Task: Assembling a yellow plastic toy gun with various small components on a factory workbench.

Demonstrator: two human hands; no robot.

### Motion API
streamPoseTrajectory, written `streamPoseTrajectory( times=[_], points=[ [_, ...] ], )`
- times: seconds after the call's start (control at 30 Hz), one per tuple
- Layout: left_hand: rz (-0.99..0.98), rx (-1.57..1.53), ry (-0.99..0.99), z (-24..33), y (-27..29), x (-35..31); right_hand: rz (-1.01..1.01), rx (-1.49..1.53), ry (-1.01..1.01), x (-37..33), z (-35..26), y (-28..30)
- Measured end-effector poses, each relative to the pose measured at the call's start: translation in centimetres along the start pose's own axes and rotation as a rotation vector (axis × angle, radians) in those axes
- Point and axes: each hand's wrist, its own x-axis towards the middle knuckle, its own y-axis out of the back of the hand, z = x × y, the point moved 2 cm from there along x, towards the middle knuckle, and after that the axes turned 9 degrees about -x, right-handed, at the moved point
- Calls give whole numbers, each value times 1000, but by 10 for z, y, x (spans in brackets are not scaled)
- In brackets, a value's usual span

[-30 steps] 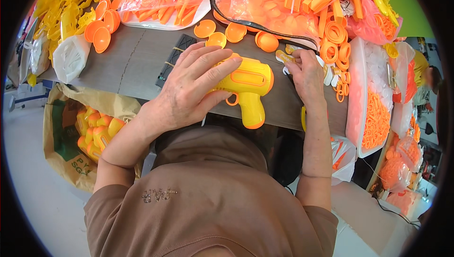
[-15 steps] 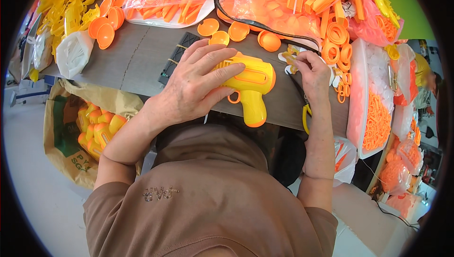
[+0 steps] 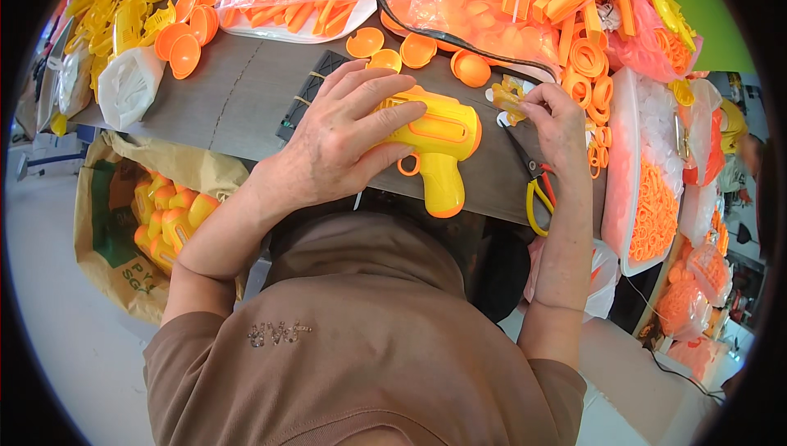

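A yellow toy gun (image 3: 443,141) with orange trim and an orange trigger ring lies on its side on the dark table (image 3: 225,106). My left hand (image 3: 332,143) wraps over its rear end, fingers on top and thumb below. To the gun's right, my right hand (image 3: 561,126) has thumb and fingers pinched at the edge of a few small translucent yellow pieces (image 3: 510,95); whatever is between the fingertips is too small to make out. Scissors (image 3: 534,200) with a red and a yellow handle lie by my right wrist, partly behind the forearm.
Orange half-shells (image 3: 416,51) and bags of orange parts (image 3: 479,3) line the table's far side. A white tray (image 3: 616,200) of orange rings stands at the right. On the left, a paper bag (image 3: 102,225) holds yellow-orange parts. A black strip (image 3: 291,122) lies behind my left hand.
My right hand has shifted slightly right, its fingertips still at the small yellow pieces. More of the scissors' handles now shows. My left hand stays on the toy gun.
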Motion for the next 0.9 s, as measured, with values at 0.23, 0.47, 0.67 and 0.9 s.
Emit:
streamPoseTrajectory(
  times=[0.23,0.47,0.67,0.9],
  points=[
    [5,0,8,0,0,-1,-75,27,-114,2,-4,4],
    [-2,-1,21,0,1,-3,44,-286,66,-11,11,-15],
    [-21,1,33,1,-1,-3,112,-327,90,-16,7,-18],
    [-12,13,21,1,1,-4,276,-478,247,-26,0,-23]
  ],
)
